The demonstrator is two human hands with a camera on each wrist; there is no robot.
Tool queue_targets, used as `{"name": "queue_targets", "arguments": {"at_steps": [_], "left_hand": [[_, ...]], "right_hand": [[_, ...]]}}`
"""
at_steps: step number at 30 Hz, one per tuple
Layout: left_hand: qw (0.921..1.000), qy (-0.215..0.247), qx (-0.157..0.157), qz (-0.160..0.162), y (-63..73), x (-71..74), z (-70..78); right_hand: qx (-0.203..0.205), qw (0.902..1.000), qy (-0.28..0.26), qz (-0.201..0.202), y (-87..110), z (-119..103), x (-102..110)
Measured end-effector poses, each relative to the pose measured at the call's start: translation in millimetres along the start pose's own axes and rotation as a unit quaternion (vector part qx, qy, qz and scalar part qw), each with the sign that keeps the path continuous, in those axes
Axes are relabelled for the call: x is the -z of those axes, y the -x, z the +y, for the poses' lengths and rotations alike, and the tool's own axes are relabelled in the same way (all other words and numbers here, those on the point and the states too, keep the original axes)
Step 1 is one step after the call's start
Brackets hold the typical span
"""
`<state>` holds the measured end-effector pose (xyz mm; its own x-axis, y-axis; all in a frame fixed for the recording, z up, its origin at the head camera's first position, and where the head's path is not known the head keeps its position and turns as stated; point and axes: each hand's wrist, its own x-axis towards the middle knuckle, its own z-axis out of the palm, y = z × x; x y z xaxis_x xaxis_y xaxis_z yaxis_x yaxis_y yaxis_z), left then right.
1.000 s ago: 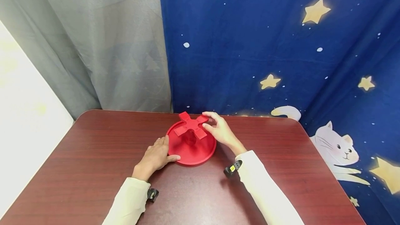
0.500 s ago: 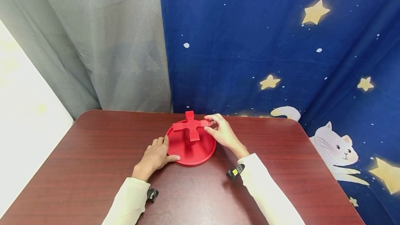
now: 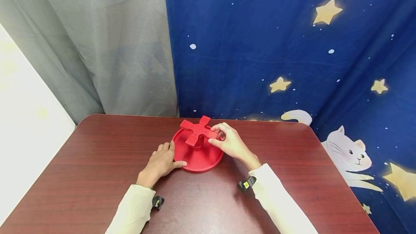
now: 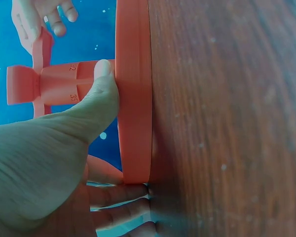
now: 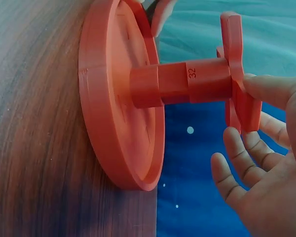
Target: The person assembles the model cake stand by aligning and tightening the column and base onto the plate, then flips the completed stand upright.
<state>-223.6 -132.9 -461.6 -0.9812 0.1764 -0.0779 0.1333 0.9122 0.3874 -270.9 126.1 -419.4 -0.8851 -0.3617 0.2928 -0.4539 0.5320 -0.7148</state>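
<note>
A red plastic piece stands upright on the table: a round, rimmed base (image 3: pixel 199 163), a stepped post (image 5: pixel 172 83) with small numbers, and a cross-shaped top (image 3: pixel 199 130). Thumb and fingers of my right hand (image 3: pixel 231 143) pinch the cross arm nearest to it; in the right wrist view the other fingers spread below that arm. My left hand (image 3: pixel 161 160) rests against the base's left side, fingers stretched along the outer rim and thumb lying at its front edge. From the left wrist, the thumb (image 4: pixel 101 91) overlaps the rim.
The dark red wooden table (image 3: pixel 113 161) reaches to a back edge close behind the base. Behind it hang a grey curtain (image 3: pixel 130 46) and a blue one (image 3: pixel 227 46) with stars and a cat. Each wrist wears a small black device (image 3: pixel 246 184).
The cross-shaped top has turned clockwise as seen from above, its right arm coming toward me. My right hand has followed it slightly nearer. The left hand and base have stayed in place.
</note>
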Motion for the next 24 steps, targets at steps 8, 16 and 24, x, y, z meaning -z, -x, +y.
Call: {"name": "queue_targets", "arguments": {"at_steps": [8,16,24], "left_hand": [[1.0000,0.000,0.000,-0.002,0.1,0.3,0.1],[1.0000,0.002,0.000,-0.002,-0.1,0.7,-0.6],[1.0000,0.003,0.000,-0.005,-0.3,0.1,-0.7]], "right_hand": [[-0.007,0.9999,0.003,-0.007,2.7,-3,-3],[0.009,0.9990,-0.033,0.028,-11.6,0,5],[-0.023,0.9909,-0.123,-0.049,-27.4,3,1]]}}
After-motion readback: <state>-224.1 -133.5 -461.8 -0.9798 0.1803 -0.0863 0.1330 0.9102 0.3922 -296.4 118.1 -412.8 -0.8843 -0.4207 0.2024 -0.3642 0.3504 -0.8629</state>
